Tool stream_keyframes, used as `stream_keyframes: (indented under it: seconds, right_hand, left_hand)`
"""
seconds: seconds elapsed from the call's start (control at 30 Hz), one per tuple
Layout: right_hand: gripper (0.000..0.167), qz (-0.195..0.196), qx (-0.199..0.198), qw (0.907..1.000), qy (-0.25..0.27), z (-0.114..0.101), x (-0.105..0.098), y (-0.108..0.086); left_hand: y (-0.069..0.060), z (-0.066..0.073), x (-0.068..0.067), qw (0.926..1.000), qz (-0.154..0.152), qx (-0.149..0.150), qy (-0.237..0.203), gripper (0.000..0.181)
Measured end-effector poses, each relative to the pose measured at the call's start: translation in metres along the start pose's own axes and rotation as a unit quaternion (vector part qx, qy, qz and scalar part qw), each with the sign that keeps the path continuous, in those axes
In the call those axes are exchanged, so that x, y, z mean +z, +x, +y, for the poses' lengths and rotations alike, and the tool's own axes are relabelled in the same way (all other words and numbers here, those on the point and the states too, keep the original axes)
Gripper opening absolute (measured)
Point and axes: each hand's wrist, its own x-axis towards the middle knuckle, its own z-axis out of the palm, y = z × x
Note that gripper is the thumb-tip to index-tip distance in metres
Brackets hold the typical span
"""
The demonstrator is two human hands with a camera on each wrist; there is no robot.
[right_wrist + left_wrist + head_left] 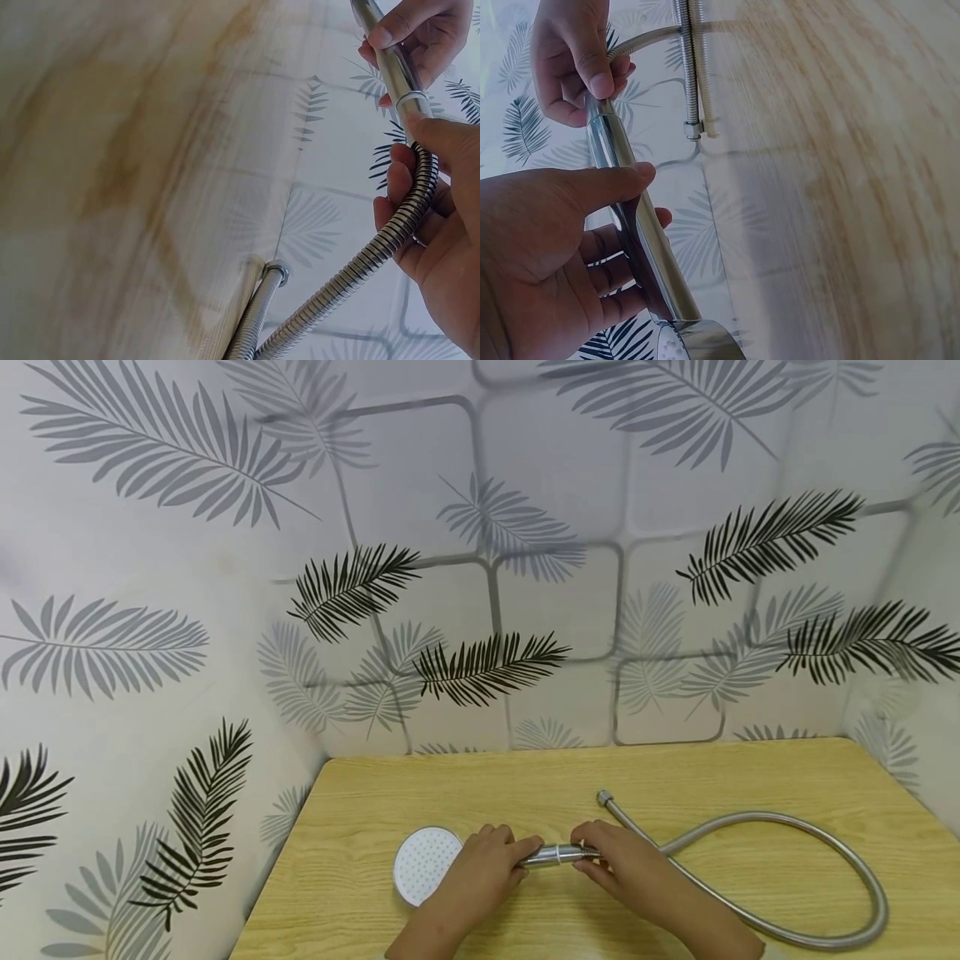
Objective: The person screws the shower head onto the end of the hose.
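Gripped a shiny chrome shower handset with a round, white, dotted face [426, 864] by its long handle in the left hand [487, 864], over the front of a yellow wood-grain tabletop [450, 785]; pinched the smooth metal collar [409, 109] of a ribbed silver hose [759, 816] at the handle's end with the right hand [615, 860]. Had both hands near each other, not touching. Called, in judgement, for steadying the handle and turning only the collar, squarely in line, to spare any thread; also for letting the hose roll freely, without kinks. Could not tell the tightness of the joint. Showed mirror-smooth chrome against fine ridges, looped rightward and crossed back towards a silver metal end nut [604, 797].
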Motion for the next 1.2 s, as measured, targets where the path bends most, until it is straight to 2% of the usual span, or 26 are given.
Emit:
stream_keyframes:
  seconds: [0.27, 0.63, 0.83, 1.03, 1.1, 1.2]
  right_hand:
    - [0.017, -0.011, 0.006, 0.9999, 0.007, -0.0026, -0.0023, 0.0001]
    - [0.015, -0.032, 0.036, 0.9988, 0.001, -0.0044, -0.0038, 0.0007]
    - [0.019, -0.035, 0.051, 0.9981, 0.003, -0.0034, -0.0016, 0.0004]
    - [0.030, -0.058, 0.086, 0.9945, 0.019, -0.0031, -0.0007, -0.0009]
    - [0.032, -0.057, 0.084, 0.9947, 0.017, -0.0034, -0.0006, -0.0011]
    - [0.029, -0.045, 0.060, 0.9972, 0.005, -0.0025, 0.0007, -0.0012]
  left_hand:
    - [0.0002, -0.0007, 0.0007, 1.0000, -0.003, -0.003, -0.003, 0.037]
    - [0.0003, -0.0009, -0.0005, 1.0000, -0.005, 0.000, -0.004, 0.038]
    - [0.0004, 0.0004, -0.0019, 0.9999, -0.012, 0.000, -0.012, 0.037]
    - [0.0000, 0.0014, -0.0017, 0.9995, -0.021, -0.009, -0.019, 0.037]
    - [-0.0002, 0.0013, -0.0015, 0.9996, -0.018, -0.008, -0.018, 0.037]
    - [-0.0001, 0.0011, -0.0006, 0.9997, -0.015, -0.008, -0.019, 0.037]
